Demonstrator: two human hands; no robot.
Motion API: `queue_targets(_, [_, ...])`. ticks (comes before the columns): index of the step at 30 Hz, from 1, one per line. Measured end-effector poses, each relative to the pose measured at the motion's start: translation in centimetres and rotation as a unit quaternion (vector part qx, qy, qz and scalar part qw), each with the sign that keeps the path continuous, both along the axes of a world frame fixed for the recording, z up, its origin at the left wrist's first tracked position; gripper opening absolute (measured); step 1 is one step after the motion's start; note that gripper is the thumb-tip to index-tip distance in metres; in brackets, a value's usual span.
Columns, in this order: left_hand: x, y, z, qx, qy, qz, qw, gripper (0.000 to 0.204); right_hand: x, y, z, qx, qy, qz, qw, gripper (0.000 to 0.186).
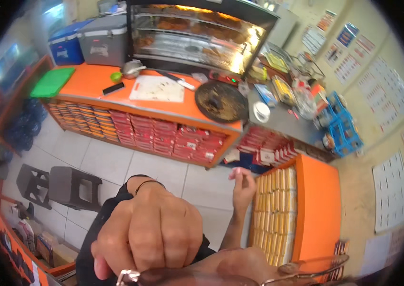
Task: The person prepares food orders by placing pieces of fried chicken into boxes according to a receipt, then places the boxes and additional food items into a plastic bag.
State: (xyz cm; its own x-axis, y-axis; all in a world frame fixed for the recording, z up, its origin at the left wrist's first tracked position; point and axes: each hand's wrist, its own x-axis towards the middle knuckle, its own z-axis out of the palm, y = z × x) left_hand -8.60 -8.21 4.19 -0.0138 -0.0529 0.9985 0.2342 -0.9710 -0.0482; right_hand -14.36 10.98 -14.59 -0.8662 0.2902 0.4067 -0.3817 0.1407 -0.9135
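Observation:
Large and close in the lower middle, my left hand (152, 233) is raised in a fist, its knuckles up and its thumb at the left. A dark band circles its wrist. The curled fingers hide whatever may be inside. Just below the fist lies the metal hinge of a pair of eyeglasses (128, 276) at the lower edge. My right hand (244, 188) is lower and farther off, beside the orange shelf unit (318, 205) filled with yellow-and-white boxes (273, 217). Its fingers are bent in loosely, and nothing shows in them.
An orange counter (92, 81) carries a white cutting board (156, 89), knife (175, 80), round dark tray (221, 101) and glass food warmer (197, 38). Red boxes (168, 136) fill shelves beneath. Dark stools (73, 186) stand left; a blue crate (344, 126) stands right.

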Motion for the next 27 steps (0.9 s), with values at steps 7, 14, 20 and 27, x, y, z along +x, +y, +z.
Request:
queue_targets(7, [-14.4,-4.8,-2.8,0.021,-0.087,0.123,0.988,0.028,-34.4,-4.2,9.9,-0.126,0.141,0.132,0.973,0.031])
queue_targets(14, [-31.9,-9.3,-4.0,-0.065,-0.287,0.411,0.863,0.022,-66.3,-11.2,23.9,-0.043,0.205,0.007,0.978,0.070])
queue_targets(20, [-40.6,-16.8,-10.1,-0.111,-0.546,0.511,0.655,0.022,-70.9,-18.6,24.8,-0.147,0.215,0.115,0.959,0.050])
queue_targets(27, [-47.8,-19.1,-12.6,-0.172,-0.571,0.321,0.735,0.057,-48.9,-22.8,10.2,-0.087,-0.028,0.564,0.821,0.068])
